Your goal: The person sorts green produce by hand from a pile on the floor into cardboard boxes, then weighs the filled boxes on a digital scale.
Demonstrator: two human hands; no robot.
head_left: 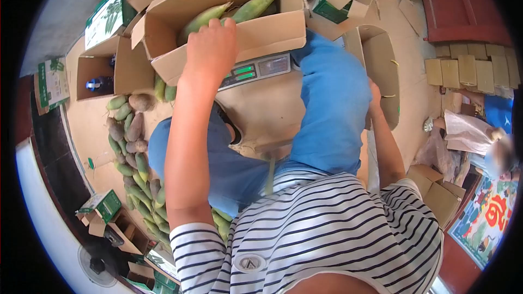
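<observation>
A long cardboard box (272, 35) with yellow rope handles rests on a digital scale (253, 72) with lit green displays. Inside it lie large, long green vegetables (256, 7) that look like radishes. My left hand (211, 46) is closed over the box's near wall, beside the vegetables; its fingertips are hidden. At my right knee, my right hand (374, 97) is by the near side of a second open cardboard box (384, 54). My leg covers part of that hand, so its grip does not show.
Green and brownish vegetables (136, 155) lie piled on the floor at left. An open box (117, 73) holds a blue-capped bottle (99, 84). Folded cartons (471, 65) are stacked at right, near another person (485, 141). A fan (97, 264) stands at lower left.
</observation>
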